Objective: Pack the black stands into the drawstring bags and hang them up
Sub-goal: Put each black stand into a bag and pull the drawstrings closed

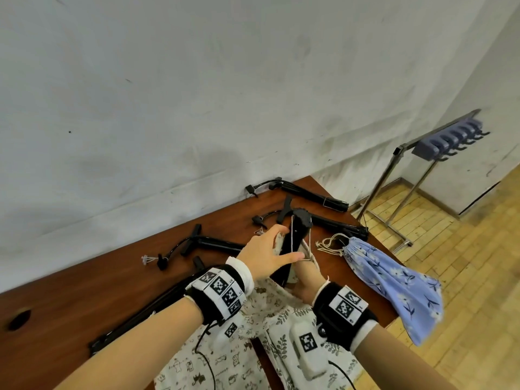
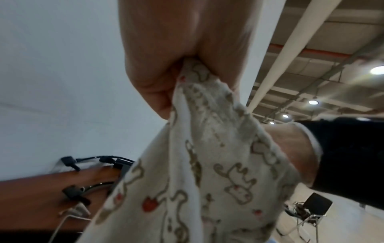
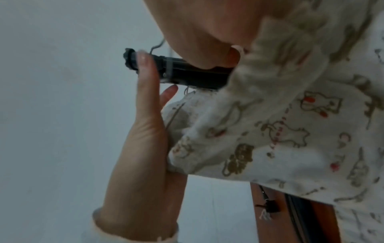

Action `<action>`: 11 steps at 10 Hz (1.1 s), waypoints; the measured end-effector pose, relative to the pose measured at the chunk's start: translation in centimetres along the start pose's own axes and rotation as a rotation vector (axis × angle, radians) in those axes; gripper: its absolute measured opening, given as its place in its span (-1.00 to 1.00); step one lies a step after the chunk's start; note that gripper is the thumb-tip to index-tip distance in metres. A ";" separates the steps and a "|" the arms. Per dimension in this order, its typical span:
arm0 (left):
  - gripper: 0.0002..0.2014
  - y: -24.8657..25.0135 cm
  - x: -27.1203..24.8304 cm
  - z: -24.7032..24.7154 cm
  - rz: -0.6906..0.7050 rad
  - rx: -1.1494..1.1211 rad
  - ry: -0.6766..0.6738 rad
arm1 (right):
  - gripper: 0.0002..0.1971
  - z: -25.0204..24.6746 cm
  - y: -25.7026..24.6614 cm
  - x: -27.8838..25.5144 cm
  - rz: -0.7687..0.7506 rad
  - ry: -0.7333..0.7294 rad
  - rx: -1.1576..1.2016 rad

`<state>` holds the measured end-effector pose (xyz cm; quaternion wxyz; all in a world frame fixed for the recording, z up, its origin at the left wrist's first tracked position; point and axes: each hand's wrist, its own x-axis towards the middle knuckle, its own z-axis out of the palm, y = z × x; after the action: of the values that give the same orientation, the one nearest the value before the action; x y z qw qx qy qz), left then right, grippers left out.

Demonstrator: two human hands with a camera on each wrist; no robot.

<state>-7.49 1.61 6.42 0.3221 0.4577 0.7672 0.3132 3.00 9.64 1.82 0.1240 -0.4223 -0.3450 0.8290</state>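
Observation:
A black stand (image 1: 295, 235) sticks up at a tilt out of a cream animal-print drawstring bag (image 1: 267, 298) above the brown table (image 1: 70, 291). Two cords of the bag run up over the stand's head. My left hand (image 1: 267, 257) pinches the bag's rim beside the stand, its fingers reaching up along the shaft. My right hand (image 1: 305, 280) grips the stand from below through the gathered mouth. In the left wrist view the cloth (image 2: 218, 164) comes out of the left hand's (image 2: 166, 65) pinch. In the right wrist view the stand (image 3: 187, 72) pokes from the bag (image 3: 290, 131) under my right thumb (image 3: 203, 32).
Other black stands lie at the table's back (image 1: 309, 194), middle (image 1: 337, 223), left (image 1: 213, 243) and front left (image 1: 140, 313). A blue floral bag (image 1: 394, 280) hangs over the right edge. A leaf-print cloth (image 1: 284, 319) lies below my hands. A hook rack (image 1: 450, 139) stands at right.

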 end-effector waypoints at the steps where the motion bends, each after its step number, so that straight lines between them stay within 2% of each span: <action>1: -0.29 -0.9 0.8 -0.5 -0.031 -0.056 0.099 | -0.73 0.9 -0.9 -2.3 -0.035 0.061 -0.090; 3: -0.35 -1.6 1.7 -0.5 -0.010 -0.142 0.098 | -0.58 0.1 0.2 -0.4 -0.148 0.120 -0.374; 4: -0.45 -2.0 1.5 -1.1 0.014 -0.089 0.065 | -0.48 -1.5 -0.4 -0.9 -0.128 0.109 -0.678; 5: -0.42 -2.6 1.4 -1.8 0.032 -0.053 0.044 | -0.65 -3.3 -3.2 -1.9 -0.037 -0.006 -0.494; 6: -0.48 -2.6 1.6 -2.6 0.029 -0.081 0.034 | -0.79 -4.5 -7.1 -3.1 -0.051 -0.066 -0.144; 7: -0.56 -2.6 1.8 -2.8 0.025 -0.107 0.035 | -0.82 -5.6 -9.1 -2.8 -0.126 0.099 -0.144; 8: -0.57 -2.5 2.0 -2.6 0.028 -0.111 0.015 | -0.79 -6.6 -8.6 -2.4 -0.100 0.173 -0.467; 9: -0.59 -2.4 2.1 -2.3 0.027 -0.118 0.012 | -0.75 -7.1 -7.0 -2.0 -0.143 0.165 -0.822; 10: -0.57 -2.5 2.0 -2.3 0.032 -0.142 -0.030 | -0.72 -6.0 -6.2 -2.1 -0.388 0.130 -1.029; 11: -0.57 -2.2 1.6 -2.7 0.043 -0.096 -0.167 | -0.47 -4.8 -6.4 -2.0 -0.551 -0.058 -1.153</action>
<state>-11.31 1.77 6.02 0.3998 0.4825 0.7117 0.3174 7.46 15.56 5.46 0.0759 -0.2944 -0.8348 0.4590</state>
